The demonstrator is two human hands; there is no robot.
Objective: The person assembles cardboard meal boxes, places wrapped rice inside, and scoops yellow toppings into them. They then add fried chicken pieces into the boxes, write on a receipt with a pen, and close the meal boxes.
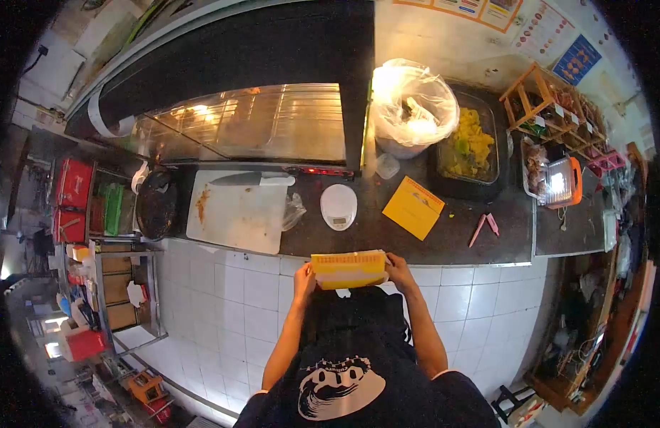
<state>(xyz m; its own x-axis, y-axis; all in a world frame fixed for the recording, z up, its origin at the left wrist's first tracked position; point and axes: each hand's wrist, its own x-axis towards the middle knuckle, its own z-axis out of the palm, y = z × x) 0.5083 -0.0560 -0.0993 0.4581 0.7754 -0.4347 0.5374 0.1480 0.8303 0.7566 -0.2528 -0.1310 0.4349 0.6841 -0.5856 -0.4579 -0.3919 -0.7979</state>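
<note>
Between my two hands, just in front of the counter's edge, is a yellow printed paper bag (348, 270). My left hand (303, 280) is closed on its left end, and my right hand (398, 271) grips the right end. A second yellow paper bag (413, 208) lies flat on the dark counter (308, 239) ahead of my right hand. Straight ahead sits a white kitchen scale (338, 206). To its left, a large knife (251, 180) with a white handle rests on a stained white cutting board (234, 214).
Behind the counter stands a lit glass display case (273, 121). Right of it are a bin lined with clear plastic (408, 114) and a clear tub of yellow food (473, 146). A pink, V-shaped tool (485, 228) lies near the front edge. Wooden crates (540, 103) hold packets.
</note>
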